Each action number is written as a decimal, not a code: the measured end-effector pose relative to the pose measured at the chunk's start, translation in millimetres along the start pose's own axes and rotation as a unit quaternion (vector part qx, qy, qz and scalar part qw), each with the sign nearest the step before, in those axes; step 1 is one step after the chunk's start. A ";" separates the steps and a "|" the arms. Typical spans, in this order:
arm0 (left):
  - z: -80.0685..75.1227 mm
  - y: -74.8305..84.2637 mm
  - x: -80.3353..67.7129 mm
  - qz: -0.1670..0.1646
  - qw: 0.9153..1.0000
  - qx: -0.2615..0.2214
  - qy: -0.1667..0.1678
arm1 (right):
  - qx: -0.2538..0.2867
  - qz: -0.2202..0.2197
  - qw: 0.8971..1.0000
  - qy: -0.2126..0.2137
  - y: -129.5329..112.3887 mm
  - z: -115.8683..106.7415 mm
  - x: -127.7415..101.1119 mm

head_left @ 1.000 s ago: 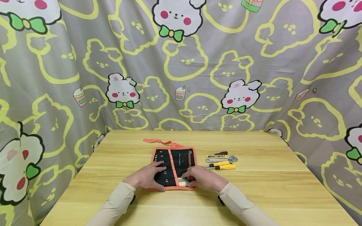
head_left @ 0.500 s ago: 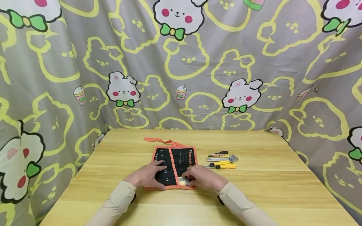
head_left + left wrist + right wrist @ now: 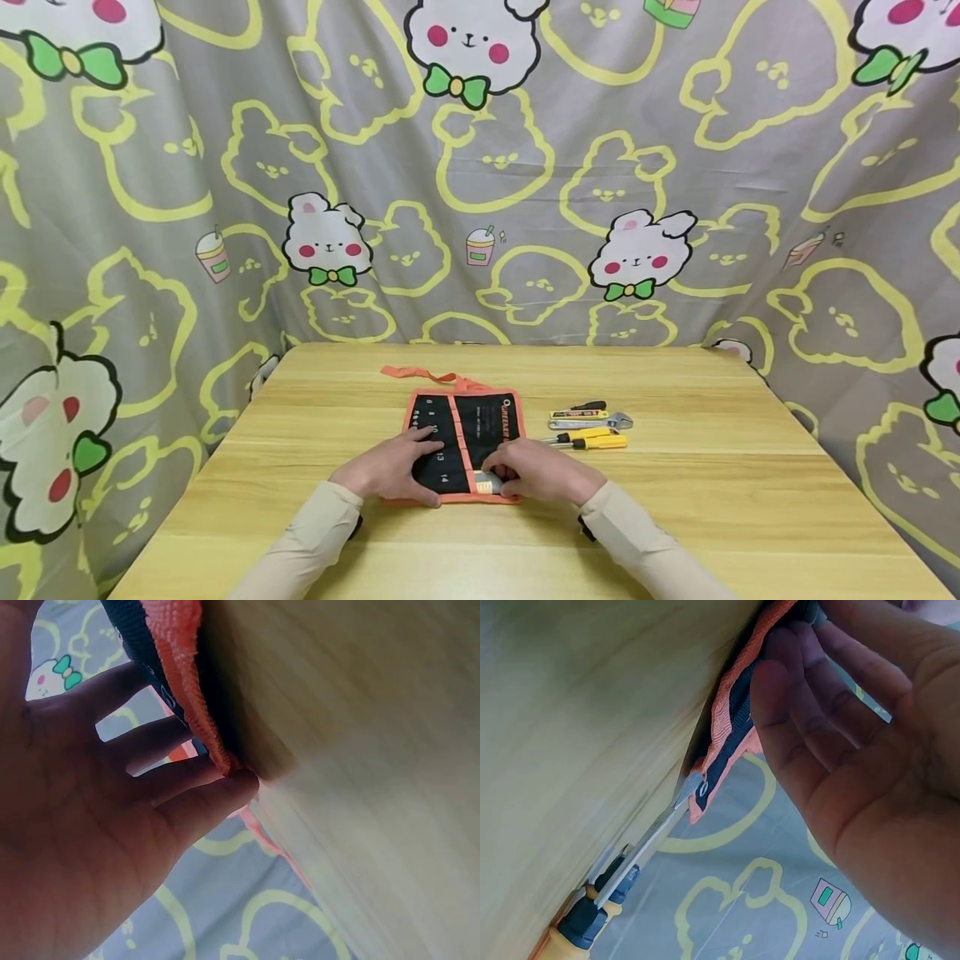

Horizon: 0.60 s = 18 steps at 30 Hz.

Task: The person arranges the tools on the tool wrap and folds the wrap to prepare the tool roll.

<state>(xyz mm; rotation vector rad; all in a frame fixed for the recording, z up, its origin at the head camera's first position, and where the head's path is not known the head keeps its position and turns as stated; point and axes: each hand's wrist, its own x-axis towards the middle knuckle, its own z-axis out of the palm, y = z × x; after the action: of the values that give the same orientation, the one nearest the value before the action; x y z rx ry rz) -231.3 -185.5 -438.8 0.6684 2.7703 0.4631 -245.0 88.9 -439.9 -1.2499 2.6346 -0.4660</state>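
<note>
From the head camera I cannot make out what the small silvery piece (image 3: 486, 482) under my right hand (image 3: 542, 472) is; the fingers cover most of it, and whether they pinch it or only press on it I cannot tell. The left wrist view is blurred and shows little beyond my left hand (image 3: 392, 468) with its fingers straight and spread, the tips against the orange edge of the tool roll (image 3: 465, 433). That black pouch with orange trim lies unrolled in the middle of the wooden table (image 3: 735, 500), its numbered pockets facing up, its near edge hidden under both hands, its orange tie strap (image 3: 420, 375) trailing toward the far side. Just right of the roll sit two yellow-handled screwdrivers (image 3: 592, 440), an adjustable wrench (image 3: 600, 422) and a small yellow and black tool (image 3: 576, 411) I cannot identify. Bare tabletop stretches wide on both sides and in front; the bunny-print curtain (image 3: 525, 167) closes in the back and both flanks
</note>
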 end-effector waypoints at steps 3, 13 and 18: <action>0.8 0.5 -0.5 0.005 1.000 -0.003 0.002 | 0.016 0.010 1.000 -0.006 2.7 -2.0 -1.9; 1.1 -0.8 -2.0 0.004 1.000 -0.003 0.005 | 0.048 0.022 0.998 0.037 15.5 -22.7 -19.1; 0.3 0.0 -2.0 0.003 1.000 0.000 0.005 | 0.041 0.015 0.997 0.067 30.8 -34.2 -33.3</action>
<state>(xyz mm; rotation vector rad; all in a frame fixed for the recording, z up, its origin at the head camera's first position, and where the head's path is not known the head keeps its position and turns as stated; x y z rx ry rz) -229.5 -186.3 -438.7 0.6770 2.7773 0.4692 -256.4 140.0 -417.9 -1.1931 2.7083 -0.6673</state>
